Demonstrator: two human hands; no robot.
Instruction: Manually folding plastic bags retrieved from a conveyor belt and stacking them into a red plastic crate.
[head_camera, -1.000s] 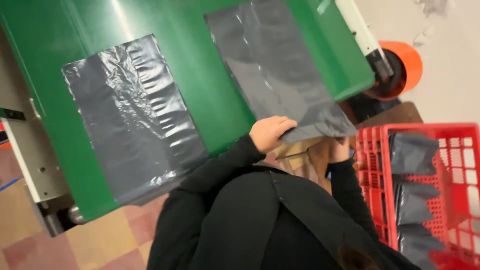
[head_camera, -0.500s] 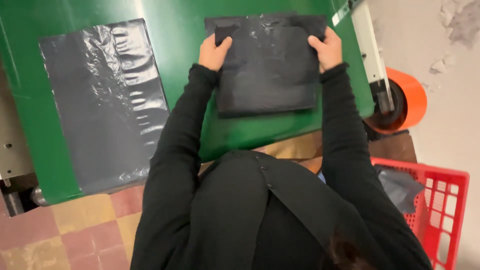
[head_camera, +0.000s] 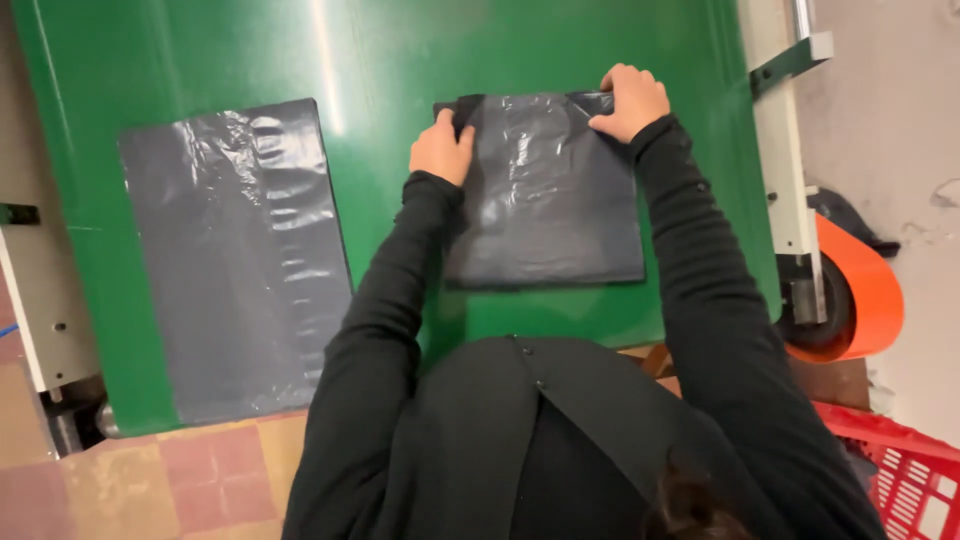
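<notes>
Left hand: our left hand (head_camera: 441, 148) pinches the far left corner of the dark grey glossy plastic bag (head_camera: 545, 195), thumb and fingers pressed together on the film so the corner cannot slide.
Right hand: our right hand (head_camera: 629, 101) grips the far right corner of the same bag, fingers curled over its top edge; both holds seem to keep the sheet taut and square.
Bag: it lies flat on the green bench (head_camera: 380, 70), in front of our chest, its near edge free.
Second bag: a longer dark grey plastic bag (head_camera: 236, 260) rests flat to the left, well apart from our hands.
Surroundings: an orange roll (head_camera: 862, 295) sits at the bench's right end; a red plastic crate (head_camera: 915, 470) stands at lower right.
</notes>
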